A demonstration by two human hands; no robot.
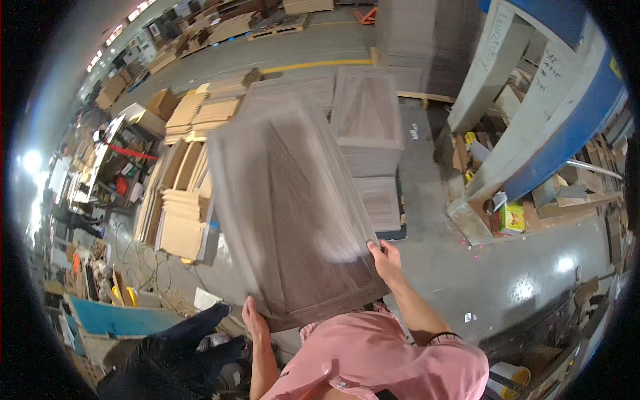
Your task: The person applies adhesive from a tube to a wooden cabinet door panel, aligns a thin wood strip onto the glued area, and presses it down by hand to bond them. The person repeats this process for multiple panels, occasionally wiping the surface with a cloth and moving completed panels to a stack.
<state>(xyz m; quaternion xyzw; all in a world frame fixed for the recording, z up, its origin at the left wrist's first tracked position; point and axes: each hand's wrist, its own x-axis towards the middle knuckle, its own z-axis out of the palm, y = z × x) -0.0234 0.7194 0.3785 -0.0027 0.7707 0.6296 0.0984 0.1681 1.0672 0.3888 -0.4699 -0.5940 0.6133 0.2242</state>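
Note:
A large grey-brown wood-grain door panel (307,227) with a raised frame and slanting lines is held tilted in front of my body. My left hand (256,320) grips its near left corner, thumb on the face. My right hand (387,261) holds its right edge near the bottom, with the fingers partly hidden. The panel's far end looks blurred. Beyond it lie stacked panels (365,113) of the same kind, and a lower stack (378,203) stands nearer, to the right of the held panel.
Flat cardboard bundles (183,217) stand at the left. At the right is a grey and blue machine frame (553,127) with a small yellow-green box (511,219) at its base. A person's dark-clothed leg (180,340) is close at lower left, beside a blue-topped board (120,317).

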